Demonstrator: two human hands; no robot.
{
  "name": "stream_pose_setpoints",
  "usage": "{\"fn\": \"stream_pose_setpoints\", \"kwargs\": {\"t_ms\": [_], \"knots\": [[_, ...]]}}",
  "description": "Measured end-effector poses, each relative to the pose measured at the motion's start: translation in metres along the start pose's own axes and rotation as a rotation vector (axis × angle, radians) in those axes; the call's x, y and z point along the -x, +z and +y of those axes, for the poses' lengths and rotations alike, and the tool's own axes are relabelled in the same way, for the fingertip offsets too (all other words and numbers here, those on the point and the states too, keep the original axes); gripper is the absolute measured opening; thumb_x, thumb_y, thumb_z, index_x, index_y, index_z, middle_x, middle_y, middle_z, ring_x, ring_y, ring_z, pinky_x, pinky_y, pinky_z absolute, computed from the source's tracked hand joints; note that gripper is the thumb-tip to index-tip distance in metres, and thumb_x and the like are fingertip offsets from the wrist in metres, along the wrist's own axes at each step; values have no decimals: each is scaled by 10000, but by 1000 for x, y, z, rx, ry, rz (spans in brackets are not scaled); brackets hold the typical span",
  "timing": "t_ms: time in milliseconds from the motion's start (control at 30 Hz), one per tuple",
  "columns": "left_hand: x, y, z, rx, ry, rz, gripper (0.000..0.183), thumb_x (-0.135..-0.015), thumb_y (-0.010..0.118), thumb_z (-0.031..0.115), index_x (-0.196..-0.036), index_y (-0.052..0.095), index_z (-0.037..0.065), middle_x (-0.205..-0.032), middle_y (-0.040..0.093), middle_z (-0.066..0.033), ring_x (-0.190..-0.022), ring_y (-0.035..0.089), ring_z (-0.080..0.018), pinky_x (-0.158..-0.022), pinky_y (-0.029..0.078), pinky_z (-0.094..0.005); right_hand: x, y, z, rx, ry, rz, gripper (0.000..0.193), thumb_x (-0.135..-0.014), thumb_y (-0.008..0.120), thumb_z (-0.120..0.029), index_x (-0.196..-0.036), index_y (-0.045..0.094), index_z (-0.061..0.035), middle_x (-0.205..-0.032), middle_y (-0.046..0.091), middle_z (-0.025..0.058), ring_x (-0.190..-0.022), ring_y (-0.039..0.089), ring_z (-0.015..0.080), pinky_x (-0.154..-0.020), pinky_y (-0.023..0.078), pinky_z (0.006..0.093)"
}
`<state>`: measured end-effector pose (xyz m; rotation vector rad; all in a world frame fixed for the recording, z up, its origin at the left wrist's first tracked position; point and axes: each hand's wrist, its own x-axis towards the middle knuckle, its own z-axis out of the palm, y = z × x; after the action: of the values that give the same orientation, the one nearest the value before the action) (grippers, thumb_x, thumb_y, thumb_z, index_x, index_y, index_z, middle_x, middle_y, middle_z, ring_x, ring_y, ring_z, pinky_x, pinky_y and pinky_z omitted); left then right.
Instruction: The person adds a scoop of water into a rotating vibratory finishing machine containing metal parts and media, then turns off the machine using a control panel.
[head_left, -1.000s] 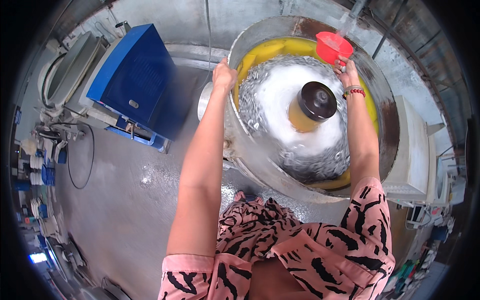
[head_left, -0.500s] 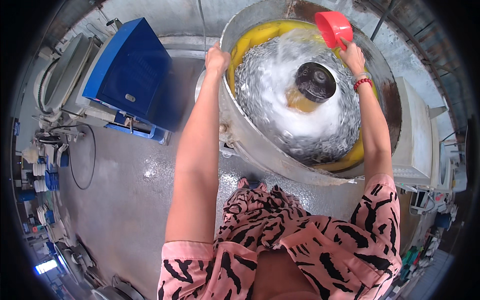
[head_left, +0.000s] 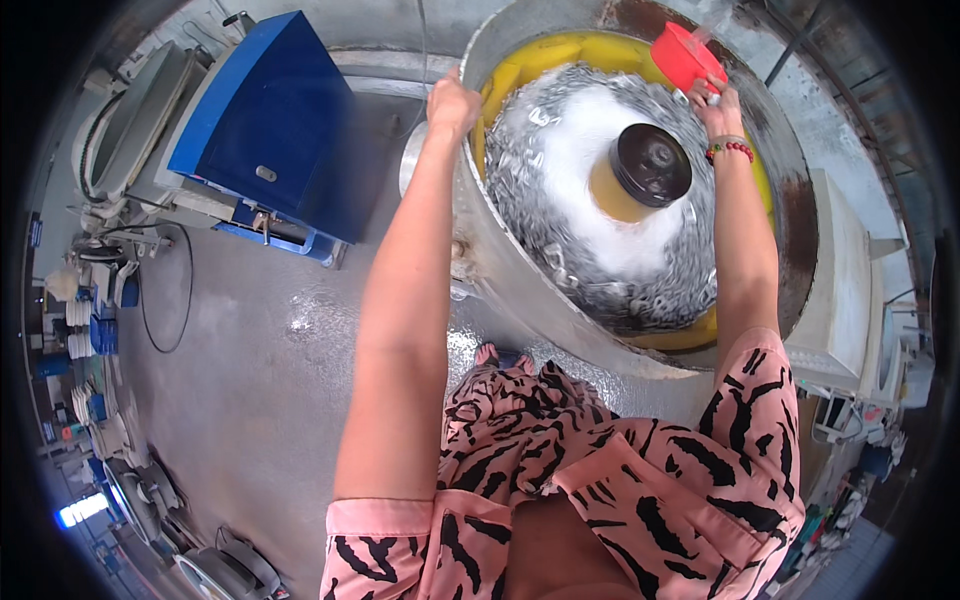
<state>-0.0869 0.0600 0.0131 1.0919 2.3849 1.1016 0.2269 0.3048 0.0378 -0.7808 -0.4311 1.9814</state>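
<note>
Up at the wall of a large round metal tub [head_left: 500, 265], my left hand [head_left: 453, 103] is closed over the rim. My right hand [head_left: 716, 108] reaches over the tub's far right side, fingers wrapped round a red plastic scoop [head_left: 683, 57]. The scoop is tilted, and clear water shows at its far side. Inside the yellow-lined tub, many small shiny metal pieces [head_left: 600, 290] lie blurred by motion in a ring. White foam [head_left: 575, 130] covers much of the middle, around a centre post with a black cap [head_left: 652, 165].
A blue metal cabinet [head_left: 265, 130] stands left of the tub, beside a grey machine [head_left: 135, 130]. A black cable [head_left: 190, 290] loops over the wet grey floor [head_left: 250, 400]. To the tub's right is a pale boxy housing [head_left: 835, 280]. Shelved items line the far left.
The scoop has turned in my right hand, with water now at its far side. The foam has drawn in, showing more metal pieces. My left hand stays on the rim; the view has shifted slightly.
</note>
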Motion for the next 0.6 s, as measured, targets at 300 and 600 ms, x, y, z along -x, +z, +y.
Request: {"fn": "stream_pose_setpoints", "kwargs": {"t_ms": [300, 600], "knots": [[-5, 2, 2, -8, 39, -73, 487, -668, 474, 107, -1154, 470, 69, -1050, 559, -188, -1035, 500, -320, -890, 380, -362, 29, -12, -35, -16, -80, -186, 97, -801, 452, -81, -756, 374, -45, -612, 386, 32, -429, 304, 106, -392, 225, 236], [-11, 8, -13, 91, 110, -58, 460, -651, 484, 97, -1105, 499, 29, -971, 575, -225, -955, 537, -350, -830, 407, -378, 122, -59, -61, 984, -481, 192, 361, -768, 515, -115, -1090, 472, 43, -595, 464, 51, -390, 322, 60, -366, 226, 186]]}}
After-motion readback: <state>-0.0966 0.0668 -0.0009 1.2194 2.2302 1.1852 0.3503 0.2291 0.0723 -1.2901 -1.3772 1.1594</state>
